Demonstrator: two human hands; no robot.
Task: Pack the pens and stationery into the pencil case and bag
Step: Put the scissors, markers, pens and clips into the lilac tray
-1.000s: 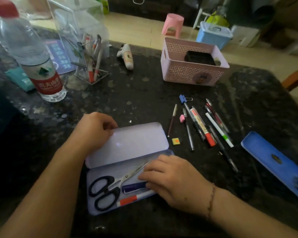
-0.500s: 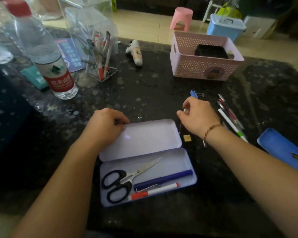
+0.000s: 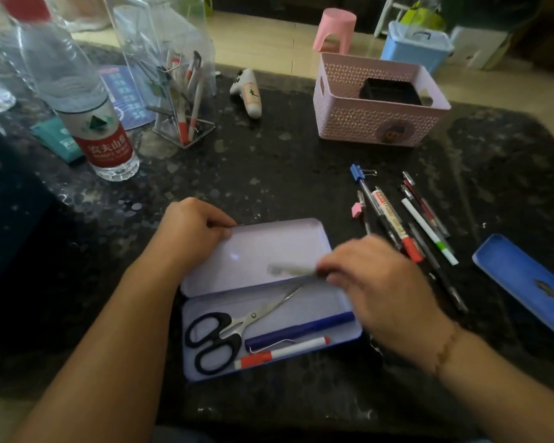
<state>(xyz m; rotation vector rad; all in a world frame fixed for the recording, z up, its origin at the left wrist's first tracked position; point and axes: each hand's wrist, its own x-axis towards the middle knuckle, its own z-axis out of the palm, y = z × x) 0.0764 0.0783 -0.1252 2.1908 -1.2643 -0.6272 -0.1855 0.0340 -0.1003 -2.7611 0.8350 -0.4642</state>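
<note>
An open metal pencil case (image 3: 317, 302) lies in front of me, its pale lid (image 3: 263, 251) folded back. Inside it lie black-handled scissors (image 3: 224, 334), a blue pen (image 3: 301, 330) and a white pen with a red cap (image 3: 282, 351). My left hand (image 3: 189, 231) pinches the lid's far left edge. My right hand (image 3: 375, 282) hovers over the case's right end, shut on a thin pen (image 3: 290, 270) that is blurred by motion. Several more pens (image 3: 406, 222), a pink eraser (image 3: 356, 210) and a blue binder clip (image 3: 359, 172) lie on the table to the right.
A pink basket (image 3: 378, 123) stands at the back right, a blue lid or tray (image 3: 525, 282) at the far right edge. At the back left are a water bottle (image 3: 93, 123), a clear pen holder (image 3: 179, 91) and a white toy-shaped item (image 3: 250, 94). The table (image 3: 269, 174) is dark stone.
My right hand went from the case to the loose pens on the right, took a thin pen, and has come back over the case with it. My left hand stays on the lid.
</note>
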